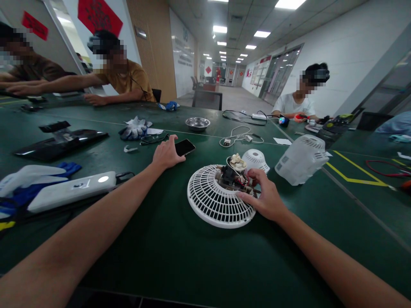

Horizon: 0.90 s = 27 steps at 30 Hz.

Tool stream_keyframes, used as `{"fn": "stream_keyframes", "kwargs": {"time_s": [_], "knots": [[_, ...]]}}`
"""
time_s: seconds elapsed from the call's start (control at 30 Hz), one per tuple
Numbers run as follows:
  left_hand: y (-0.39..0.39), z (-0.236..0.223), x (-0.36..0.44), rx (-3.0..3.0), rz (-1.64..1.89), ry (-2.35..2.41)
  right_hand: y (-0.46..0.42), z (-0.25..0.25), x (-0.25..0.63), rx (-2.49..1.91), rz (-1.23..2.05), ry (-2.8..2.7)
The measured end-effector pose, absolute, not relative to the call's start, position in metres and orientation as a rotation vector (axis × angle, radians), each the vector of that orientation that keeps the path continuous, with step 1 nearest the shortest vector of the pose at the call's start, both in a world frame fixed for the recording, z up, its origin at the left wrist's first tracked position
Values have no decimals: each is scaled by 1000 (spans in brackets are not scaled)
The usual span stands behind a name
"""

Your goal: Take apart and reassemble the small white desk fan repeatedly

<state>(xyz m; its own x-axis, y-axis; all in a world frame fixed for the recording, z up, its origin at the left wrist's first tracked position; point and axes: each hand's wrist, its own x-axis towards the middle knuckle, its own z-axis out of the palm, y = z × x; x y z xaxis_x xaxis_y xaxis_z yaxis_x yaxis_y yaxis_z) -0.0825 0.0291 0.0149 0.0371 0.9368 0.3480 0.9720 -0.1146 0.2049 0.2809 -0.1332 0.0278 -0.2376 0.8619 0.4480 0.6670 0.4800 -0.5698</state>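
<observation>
A white round fan grille (213,202) lies flat on the green table (180,256), with an exposed motor and wires (231,174) on its far side. My right hand (265,196) rests on the grille's right edge, fingers curled on the motor assembly. My left hand (166,154) reaches forward, its fingers closed round the near end of a black phone (185,147) lying on the table. A white dome-shaped fan part (256,159) sits just behind the motor. A white fan housing (302,159) lies on its side to the right.
A white power bank (72,191) and blue-white gloves (35,177) lie at left, a black tray (61,143) beyond. Farther off are gloves (135,128), a metal bowl (197,123) and white cables (239,137). Three people sit around the table.
</observation>
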Motion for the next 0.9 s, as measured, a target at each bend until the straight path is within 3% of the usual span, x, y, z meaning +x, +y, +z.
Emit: {"fn": "stream_keyframes", "kwargs": {"time_s": [0.9], "knots": [[25, 17, -77, -2149, -666, -1842, -131, 25, 285, -1243, 317, -2006]]}}
